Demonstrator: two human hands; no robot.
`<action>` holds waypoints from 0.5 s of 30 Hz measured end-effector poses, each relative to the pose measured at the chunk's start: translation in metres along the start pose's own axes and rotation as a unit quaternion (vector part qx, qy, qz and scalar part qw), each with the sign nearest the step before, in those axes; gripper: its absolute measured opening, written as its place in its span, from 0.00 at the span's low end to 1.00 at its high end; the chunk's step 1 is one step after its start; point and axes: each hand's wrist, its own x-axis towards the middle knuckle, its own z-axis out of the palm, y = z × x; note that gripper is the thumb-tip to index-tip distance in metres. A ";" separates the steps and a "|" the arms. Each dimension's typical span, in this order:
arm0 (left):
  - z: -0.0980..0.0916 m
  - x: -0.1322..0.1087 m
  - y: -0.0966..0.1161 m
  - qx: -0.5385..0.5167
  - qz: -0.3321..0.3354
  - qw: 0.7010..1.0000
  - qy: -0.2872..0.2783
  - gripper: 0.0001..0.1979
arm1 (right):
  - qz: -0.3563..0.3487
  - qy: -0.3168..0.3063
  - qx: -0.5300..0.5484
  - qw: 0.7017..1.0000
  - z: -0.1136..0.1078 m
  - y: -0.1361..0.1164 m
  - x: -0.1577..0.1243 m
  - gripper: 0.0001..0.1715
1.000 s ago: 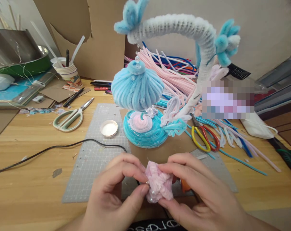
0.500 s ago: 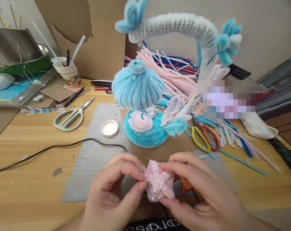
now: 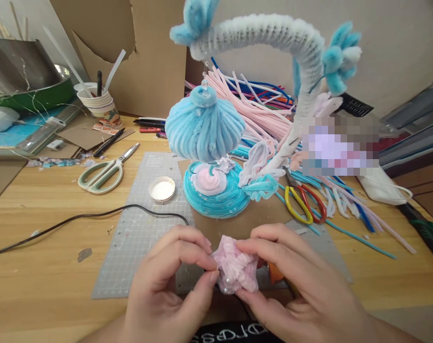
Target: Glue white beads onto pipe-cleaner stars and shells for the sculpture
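Note:
A fuzzy pink pipe-cleaner star with pearly beads on its lower left part is held up over the table's near edge. My right hand grips it from the right, fingers on top and thumb below. At the star's left point, my left hand has thumb and forefinger pinched together; whatever lies between the tips is too small to make out. Behind the hands stands a pipe-cleaner lamp: a blue pleated shade hangs by clear beads from a white curved arm above a round blue-and-pink base.
Left of the base, a small round dish rests on a grey cutting mat. Green-handled scissors and a black cord lie farther left. To the right are red-and-yellow-handled pliers and loose pipe cleaners.
The star has tipped slightly in the fingers and sits a little higher and to the left. Both hands keep their grip; the view has shifted slightly.

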 end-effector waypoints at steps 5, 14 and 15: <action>0.000 0.000 0.001 0.007 0.003 1.000 -0.004 0.10 | -0.006 0.001 -0.002 1.000 0.001 0.001 -0.001 0.19; 0.000 0.000 0.001 0.014 -0.001 1.000 0.008 0.10 | 0.003 -0.013 -0.012 1.000 0.002 0.000 -0.001 0.21; 0.000 0.001 0.001 0.015 0.000 1.000 0.009 0.10 | 0.004 -0.013 -0.009 1.000 0.001 0.000 -0.001 0.21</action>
